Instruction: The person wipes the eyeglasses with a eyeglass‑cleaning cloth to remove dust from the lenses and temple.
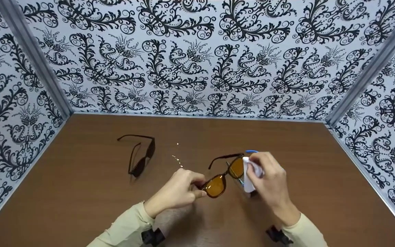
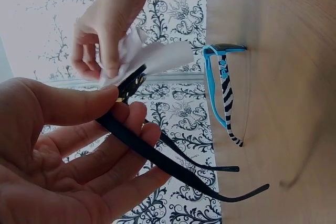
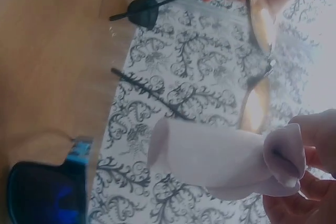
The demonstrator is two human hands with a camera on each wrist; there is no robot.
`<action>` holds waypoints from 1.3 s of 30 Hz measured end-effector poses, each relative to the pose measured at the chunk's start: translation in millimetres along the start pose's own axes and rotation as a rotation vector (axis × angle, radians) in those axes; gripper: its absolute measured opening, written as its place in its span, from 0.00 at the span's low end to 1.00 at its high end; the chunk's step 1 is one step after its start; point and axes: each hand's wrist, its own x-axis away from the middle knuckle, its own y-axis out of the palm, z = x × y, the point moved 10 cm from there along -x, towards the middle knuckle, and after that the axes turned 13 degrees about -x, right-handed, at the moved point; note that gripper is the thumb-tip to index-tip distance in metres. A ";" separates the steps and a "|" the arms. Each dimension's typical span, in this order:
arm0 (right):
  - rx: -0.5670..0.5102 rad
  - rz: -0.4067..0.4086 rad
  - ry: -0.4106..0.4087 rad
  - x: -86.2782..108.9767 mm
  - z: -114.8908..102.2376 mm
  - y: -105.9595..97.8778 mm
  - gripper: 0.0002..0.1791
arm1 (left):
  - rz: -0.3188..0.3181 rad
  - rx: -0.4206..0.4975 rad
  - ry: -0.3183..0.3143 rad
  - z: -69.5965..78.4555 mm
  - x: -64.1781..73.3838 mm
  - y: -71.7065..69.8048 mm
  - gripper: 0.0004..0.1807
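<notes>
My left hand (image 1: 180, 188) pinches a pair of dark-framed sunglasses with amber lenses (image 1: 215, 186) at one outer corner, lifting them off the table. Their temples (image 2: 173, 167) stick out unfolded, away from me. A white cloth (image 1: 248, 183) is bunched in the fingers of my right hand (image 1: 271, 178), at the far amber lens. In the left wrist view the cloth (image 2: 157, 56) meets the frame's end. Whether it touches the lens is partly hidden by the fingers.
Sunglasses with dark lenses (image 1: 138, 167) lie unfolded on the brown table (image 1: 91, 192) at the left. Blue-framed glasses with a zebra-striped temple (image 2: 227, 90) stand behind my right hand. Small shiny specks (image 1: 178, 160) show mid-table. Patterned walls (image 1: 183, 68) enclose the table's back and sides.
</notes>
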 end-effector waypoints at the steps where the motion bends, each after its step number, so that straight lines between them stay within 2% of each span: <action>1: 0.011 -0.008 0.024 0.2 4.0 0.4 0.12 | -0.005 -0.005 0.006 1.3 0.2 0.4 0.08; 5: -0.014 -0.027 0.051 1.9 8.8 5.6 0.12 | -0.019 -0.012 0.018 5.9 0.4 1.2 0.08; 11: -0.096 -0.093 -0.007 6.6 -7.2 24.1 0.09 | 0.034 -0.043 -0.004 4.8 0.2 -1.7 0.09; 17: -0.096 -0.167 -0.048 16.6 -14.8 34.1 0.13 | 0.063 -0.049 -0.037 -0.5 0.6 -3.9 0.11; 20: -0.058 -0.140 -0.035 16.7 -7.0 27.2 0.14 | 0.047 -0.053 -0.026 0.1 1.2 -3.9 0.12; 25: 0.011 -0.049 0.034 9.8 10.0 10.7 0.13 | -0.026 -0.049 -0.007 2.8 2.8 1.8 0.12; 29: 0.002 -0.040 0.027 5.9 7.2 10.8 0.14 | -0.064 -0.042 -0.003 4.8 3.0 7.8 0.13; 36: -0.071 -0.167 -0.065 9.0 -18.2 29.8 0.13 | 0.010 -0.083 -0.007 6.7 1.3 4.7 0.12; 39: -0.076 -0.196 -0.097 10.9 -23.9 32.5 0.15 | 0.031 -0.080 -0.011 6.5 1.3 2.4 0.11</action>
